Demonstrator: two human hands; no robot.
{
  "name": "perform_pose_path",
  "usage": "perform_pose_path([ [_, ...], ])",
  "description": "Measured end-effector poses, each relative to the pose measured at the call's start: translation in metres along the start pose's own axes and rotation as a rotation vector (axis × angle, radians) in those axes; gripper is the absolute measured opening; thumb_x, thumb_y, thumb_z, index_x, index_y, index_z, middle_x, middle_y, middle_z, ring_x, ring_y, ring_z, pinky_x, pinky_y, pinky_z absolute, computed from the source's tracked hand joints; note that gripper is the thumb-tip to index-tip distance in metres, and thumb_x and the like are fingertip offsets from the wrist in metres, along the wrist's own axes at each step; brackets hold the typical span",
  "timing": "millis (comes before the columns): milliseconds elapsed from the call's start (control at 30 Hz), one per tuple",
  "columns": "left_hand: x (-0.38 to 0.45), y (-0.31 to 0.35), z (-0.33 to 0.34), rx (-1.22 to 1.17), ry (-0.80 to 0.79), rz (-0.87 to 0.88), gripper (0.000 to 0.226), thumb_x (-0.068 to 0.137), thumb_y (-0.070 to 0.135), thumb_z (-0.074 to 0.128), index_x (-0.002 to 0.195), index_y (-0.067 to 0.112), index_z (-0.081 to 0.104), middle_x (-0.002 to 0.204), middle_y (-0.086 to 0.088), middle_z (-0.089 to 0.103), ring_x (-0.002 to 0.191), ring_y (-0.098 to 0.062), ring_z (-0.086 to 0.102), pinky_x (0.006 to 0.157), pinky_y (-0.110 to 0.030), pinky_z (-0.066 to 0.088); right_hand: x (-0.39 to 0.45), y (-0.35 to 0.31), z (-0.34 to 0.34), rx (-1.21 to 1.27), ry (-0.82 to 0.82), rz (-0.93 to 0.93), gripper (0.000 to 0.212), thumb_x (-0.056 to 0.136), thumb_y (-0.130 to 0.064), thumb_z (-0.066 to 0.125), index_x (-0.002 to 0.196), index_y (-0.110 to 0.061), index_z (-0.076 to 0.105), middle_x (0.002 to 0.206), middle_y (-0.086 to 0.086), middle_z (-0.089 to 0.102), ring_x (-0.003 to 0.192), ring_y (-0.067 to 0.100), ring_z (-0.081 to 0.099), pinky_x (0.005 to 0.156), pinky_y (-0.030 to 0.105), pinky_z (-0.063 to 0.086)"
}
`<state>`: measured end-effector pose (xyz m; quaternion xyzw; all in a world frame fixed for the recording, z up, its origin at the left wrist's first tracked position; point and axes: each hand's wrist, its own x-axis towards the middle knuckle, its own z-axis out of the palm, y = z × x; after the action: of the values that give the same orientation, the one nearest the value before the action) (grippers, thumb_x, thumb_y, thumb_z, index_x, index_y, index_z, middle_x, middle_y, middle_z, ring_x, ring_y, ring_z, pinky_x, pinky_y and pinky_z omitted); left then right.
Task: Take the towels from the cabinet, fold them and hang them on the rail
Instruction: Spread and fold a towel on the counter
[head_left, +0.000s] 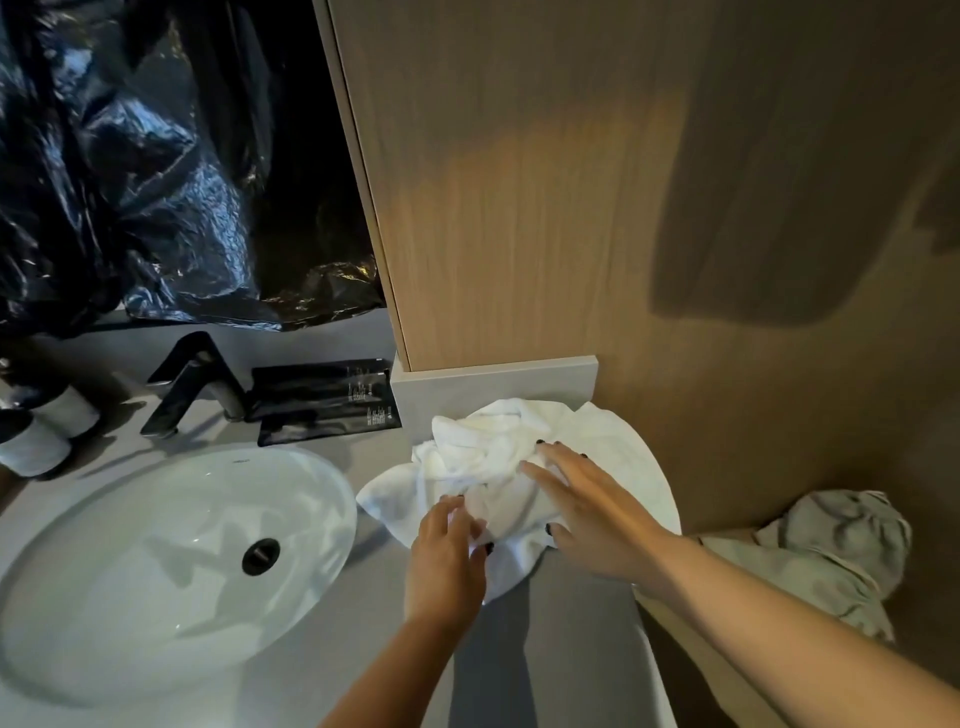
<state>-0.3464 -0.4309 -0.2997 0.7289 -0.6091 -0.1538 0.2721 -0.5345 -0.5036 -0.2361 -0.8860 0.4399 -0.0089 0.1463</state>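
A crumpled white towel (498, 457) lies in a heap on the grey counter (561, 649), to the right of the sink and against the base of the wooden wall. My left hand (447, 561) pinches the towel's near edge between its fingers. My right hand (592, 514) rests flat on top of the heap with fingers spread apart. A second, greyish towel (831, 551) is bunched low at the right, beyond the counter's edge. No rail shows in this view.
A white oval sink (171, 566) with a black drain fills the left side. Behind it stand a black tap (192, 384), black sachets (322, 400) and two rolled white items (47, 431). Black plastic sheeting (156, 156) covers the upper left. A wooden panel (519, 182) rises behind the towel.
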Motion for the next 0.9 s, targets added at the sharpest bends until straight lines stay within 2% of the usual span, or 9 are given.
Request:
perform_pose_path([
  [133,-0.001,0.008,-0.011,-0.036,0.063,-0.003,0.011,0.089,0.018,0.070,0.096,0.018,0.061,0.112,0.000,0.066,0.107,-0.026,0.059,0.098,-0.036,0.045,0.003,-0.018,0.002,-0.068,-0.049,0.005,0.073,0.101,-0.029,0.048,0.156,-0.033,0.000,0.164,-0.002,-0.014,0.151,0.022,-0.014,0.121,0.037,0.000],
  [233,-0.005,0.024,-0.035,-0.025,0.113,0.050,0.007,0.098,0.013,0.055,0.098,0.014,0.062,0.099,-0.004,0.069,0.100,-0.024,0.061,0.114,-0.043,0.033,0.001,-0.021,0.003,-0.097,-0.020,-0.011,0.069,0.098,-0.036,0.053,0.155,-0.024,0.016,0.165,0.003,0.000,0.152,0.026,-0.004,0.122,0.039,0.001],
  [333,-0.011,0.044,-0.066,-0.205,0.144,0.139,0.010,0.096,0.015,0.050,0.097,0.013,0.060,0.089,0.003,0.061,0.087,-0.016,0.054,0.095,-0.042,0.045,-0.003,-0.025,-0.007,0.017,0.157,-0.018,0.033,0.091,-0.031,0.061,0.120,-0.016,0.055,0.140,0.008,0.050,0.140,0.027,0.034,0.118,0.036,0.019],
  [400,-0.009,0.053,-0.085,-0.316,0.120,0.168,0.004,0.096,0.019,0.052,0.094,0.022,0.054,0.084,0.011,0.058,0.082,-0.013,0.054,0.079,-0.035,0.047,-0.005,-0.035,-0.028,0.124,0.299,0.040,0.012,0.087,-0.022,0.062,0.093,-0.014,0.056,0.103,0.005,0.062,0.107,0.025,0.054,0.097,0.035,0.039],
  [500,-0.011,0.062,-0.118,-0.423,0.146,0.177,0.009,0.096,0.024,0.060,0.095,0.029,0.053,0.083,0.017,0.061,0.081,-0.007,0.057,0.072,-0.028,0.046,-0.014,-0.057,-0.066,0.327,0.449,0.137,0.013,0.087,-0.012,0.061,0.083,-0.013,0.049,0.081,0.005,0.059,0.078,0.027,0.057,0.065,0.039,0.041],
  [567,-0.015,0.069,-0.137,-0.507,0.161,0.164,0.014,0.092,0.028,0.066,0.098,0.030,0.054,0.086,0.013,0.062,0.081,-0.005,0.058,0.072,-0.024,0.048,-0.023,-0.071,-0.091,0.405,0.533,0.143,0.014,0.087,-0.006,0.059,0.085,-0.014,0.048,0.078,0.003,0.059,0.073,0.024,0.057,0.062,0.039,0.042],
  [700,-0.029,0.065,-0.158,-0.462,0.172,0.180,0.023,0.087,0.024,0.072,0.105,0.026,0.059,0.088,0.009,0.061,0.081,-0.003,0.056,0.074,-0.019,0.046,-0.046,-0.107,-0.142,0.492,0.759,0.097,0.016,0.086,0.001,0.056,0.085,-0.012,0.045,0.073,0.001,0.054,0.064,0.012,0.048,0.053,0.018,0.033],
  [800,-0.041,0.054,-0.161,-0.300,0.220,0.244,0.009,0.089,0.022,0.069,0.090,0.018,0.061,0.090,0.005,0.056,0.084,-0.009,0.051,0.073,-0.022,0.039,-0.067,-0.130,-0.174,0.577,0.890,0.105,0.012,0.088,-0.002,0.055,0.084,-0.009,0.046,0.074,-0.001,0.050,0.063,0.009,0.042,0.051,0.016,0.032],
  [900,-0.053,0.049,-0.164,-0.349,0.210,0.164,0.016,0.097,0.023,0.057,0.083,0.016,0.053,0.085,0.000,0.055,0.076,-0.015,0.050,0.061,-0.019,0.035,-0.094,-0.146,-0.192,0.614,0.978,0.101,0.016,0.090,-0.006,0.057,0.081,-0.013,0.045,0.073,-0.004,0.049,0.062,0.008,0.041,0.051,0.014,0.033],
])
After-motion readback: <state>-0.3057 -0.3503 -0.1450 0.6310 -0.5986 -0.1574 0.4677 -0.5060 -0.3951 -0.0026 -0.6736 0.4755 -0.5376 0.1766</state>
